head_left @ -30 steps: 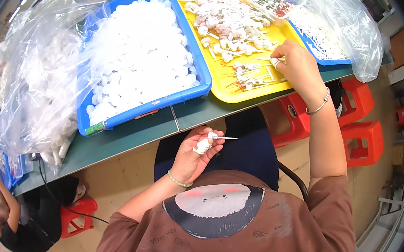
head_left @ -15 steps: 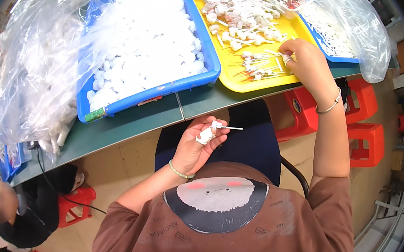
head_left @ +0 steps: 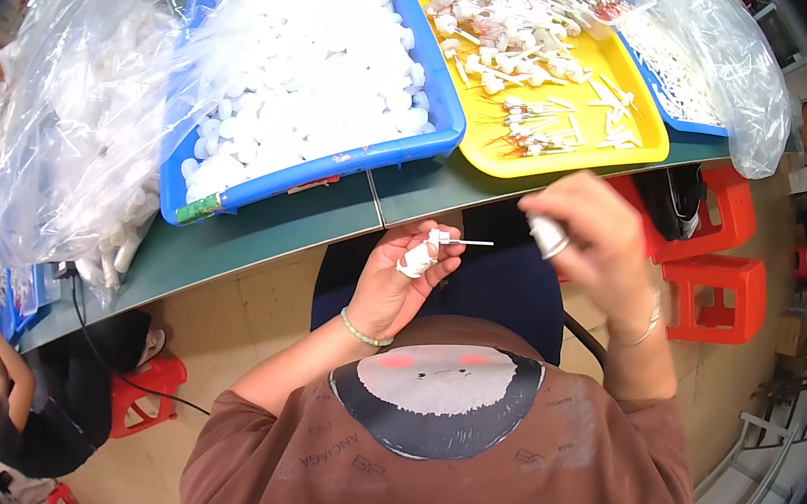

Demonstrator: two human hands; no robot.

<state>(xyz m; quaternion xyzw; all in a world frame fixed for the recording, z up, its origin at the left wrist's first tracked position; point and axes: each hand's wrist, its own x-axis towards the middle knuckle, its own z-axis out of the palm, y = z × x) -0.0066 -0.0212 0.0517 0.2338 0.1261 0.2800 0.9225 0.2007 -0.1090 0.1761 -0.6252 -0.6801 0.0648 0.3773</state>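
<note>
My left hand [head_left: 407, 278] is closed in front of the table's edge, above my lap. Between its fingertips is a small white plastic piece with a thin white stick [head_left: 470, 242] pointing right. White wrapping covers one of its digits. My right hand [head_left: 591, 240] hangs in the air just off the yellow tray [head_left: 535, 167], blurred by motion. Its fingers are curled together, with a white cover on one finger; what they hold, if anything, I cannot make out. In the tray lie small wired parts [head_left: 540, 128], loose white sticks [head_left: 615, 102] and a heap of white assemblies [head_left: 498, 17].
A blue bin [head_left: 334, 158] full of white round caps stands left of the tray. Clear plastic bags [head_left: 78, 111] bulge at the far left. Another blue tray [head_left: 696, 125] holds white pieces at right. Red stools [head_left: 715, 295] stand below; a person [head_left: 52, 410] sits at lower left.
My right hand has come away from the yellow tray, down and toward my left hand. The left hand keeps its white piece and has barely moved.
</note>
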